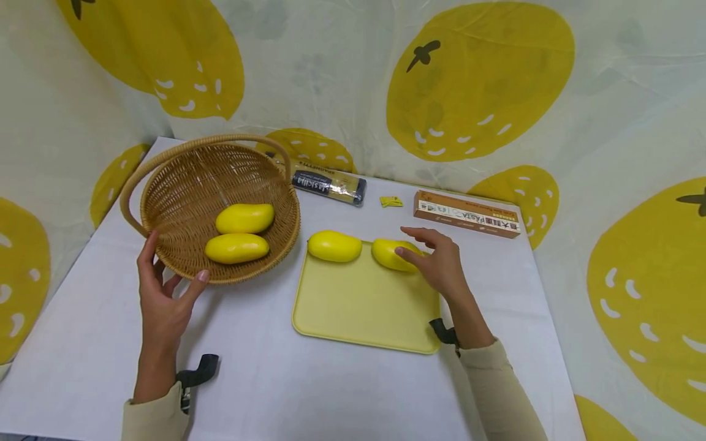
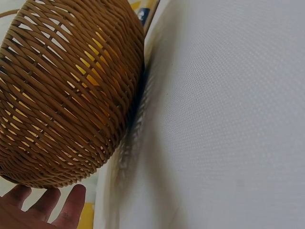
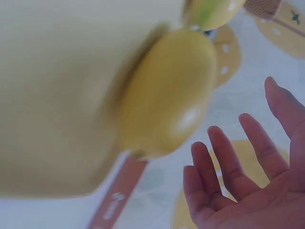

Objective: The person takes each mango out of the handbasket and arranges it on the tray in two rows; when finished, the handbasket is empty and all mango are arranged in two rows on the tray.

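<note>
White-clothed table, fruit-print cloth behind: two mangoes in one basket left, left hand gripping it; two on one tray right, right hand loosely spread, holding nothing.

In your left wrist view, the wicker basket takes up the upper left, its woven outer side towards you, with yellow showing through several gaps in the weave. Your left hand comes in at the bottom left corner, three fingertips at the basket's edge. To the right stretches the white, finely textured tabletop, with a soft shadow running beside the basket. You can also see a small dark blue patch near the top.
</note>
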Motion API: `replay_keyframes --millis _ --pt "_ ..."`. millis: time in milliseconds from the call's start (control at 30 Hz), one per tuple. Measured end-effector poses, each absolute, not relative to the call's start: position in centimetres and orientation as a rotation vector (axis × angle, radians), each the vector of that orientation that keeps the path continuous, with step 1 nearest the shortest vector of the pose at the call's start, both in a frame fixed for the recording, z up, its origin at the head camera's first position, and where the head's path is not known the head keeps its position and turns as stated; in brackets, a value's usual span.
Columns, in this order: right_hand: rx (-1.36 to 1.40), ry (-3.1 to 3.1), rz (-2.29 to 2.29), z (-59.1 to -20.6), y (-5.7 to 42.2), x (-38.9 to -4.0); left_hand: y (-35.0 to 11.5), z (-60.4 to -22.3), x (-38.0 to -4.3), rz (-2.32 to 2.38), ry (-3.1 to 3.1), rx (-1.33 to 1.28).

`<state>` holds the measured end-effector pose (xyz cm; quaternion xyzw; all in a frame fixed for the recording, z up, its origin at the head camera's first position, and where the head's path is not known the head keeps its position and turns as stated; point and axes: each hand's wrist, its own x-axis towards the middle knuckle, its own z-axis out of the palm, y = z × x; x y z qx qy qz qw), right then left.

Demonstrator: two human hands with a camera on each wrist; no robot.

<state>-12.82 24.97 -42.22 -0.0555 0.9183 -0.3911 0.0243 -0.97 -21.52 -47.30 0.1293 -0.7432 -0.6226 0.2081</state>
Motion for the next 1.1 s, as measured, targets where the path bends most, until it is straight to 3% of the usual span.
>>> replay_keyframes --millis 500,1100 --pt "-0.687 2.832 -1.429 -37.5 17.6 -11.2 -21.5 -47.3 -0.9 -1.722 -2.079 0.372" --pt "-1.015 2.630 -1.521 -36.4 9.4 -11.8 -21.5 -47.2 -0.9 -1.713 -2.095 0.380"
